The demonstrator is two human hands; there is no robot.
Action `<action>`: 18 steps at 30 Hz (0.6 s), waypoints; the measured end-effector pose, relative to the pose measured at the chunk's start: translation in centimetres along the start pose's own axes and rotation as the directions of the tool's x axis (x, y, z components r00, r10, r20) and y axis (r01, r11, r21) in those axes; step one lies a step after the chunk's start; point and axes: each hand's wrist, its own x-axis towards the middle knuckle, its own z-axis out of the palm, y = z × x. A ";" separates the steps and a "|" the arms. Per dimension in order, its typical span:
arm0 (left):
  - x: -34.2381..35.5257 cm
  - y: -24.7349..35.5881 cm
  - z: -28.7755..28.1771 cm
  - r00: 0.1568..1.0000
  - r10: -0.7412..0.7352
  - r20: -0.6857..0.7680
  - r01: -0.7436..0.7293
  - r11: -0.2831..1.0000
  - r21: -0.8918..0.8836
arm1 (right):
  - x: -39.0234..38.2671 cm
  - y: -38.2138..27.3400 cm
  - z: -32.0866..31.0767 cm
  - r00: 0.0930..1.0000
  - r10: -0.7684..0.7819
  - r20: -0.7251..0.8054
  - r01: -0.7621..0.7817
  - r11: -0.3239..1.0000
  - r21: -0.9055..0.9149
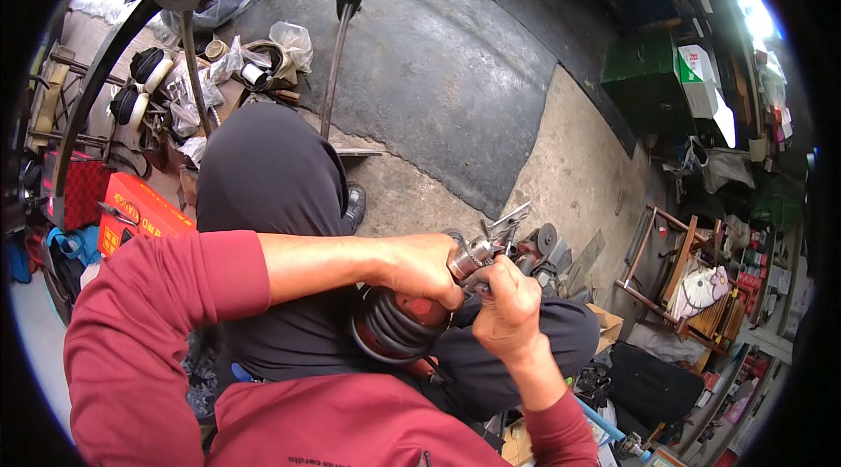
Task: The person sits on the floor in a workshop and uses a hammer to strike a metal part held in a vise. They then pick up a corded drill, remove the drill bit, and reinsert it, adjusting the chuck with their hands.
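Note:
A power drill (pixel 399 318) with a red and black body rests across my lap, a black cord wound around it. Its silver chuck (pixel 473 258) points up and to the right. My left hand (pixel 423 267) is wrapped round the drill just behind the chuck. At the chuck's right side, my right hand (pixel 508 305) has its fingers closed on a small dark metal piece (pixel 478 284), mostly hidden by them. Past the chuck, a thin silvery metal piece (pixel 510 216) sticks out; I cannot tell whether it sits in the jaws.
An angle grinder (pixel 547 244) lies on the floor just beyond my right hand. A red box (pixel 140 213) stands at my left, near bags and wheels. A wooden stool (pixel 674 261) and a dark green cabinet (pixel 648 81) are at the right. Black matting (pixel 420 55) covers the floor ahead.

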 end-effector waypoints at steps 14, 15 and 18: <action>1.5 -1.1 0.2 0.999 0.043 0.000 -0.043 0.995 0.086 | -1.9 -0.6 0.1 0.978 0.176 -0.116 -0.132 0.941 0.310; 1.5 -1.0 0.2 0.997 0.073 0.021 -0.074 0.993 0.093 | -2.1 -0.4 -0.3 0.981 0.164 -0.104 -0.126 0.943 0.307; 1.5 -1.0 0.2 0.999 0.041 0.033 -0.043 0.997 0.062 | -3.2 0.4 -0.8 0.940 0.306 -0.150 -0.231 0.895 0.382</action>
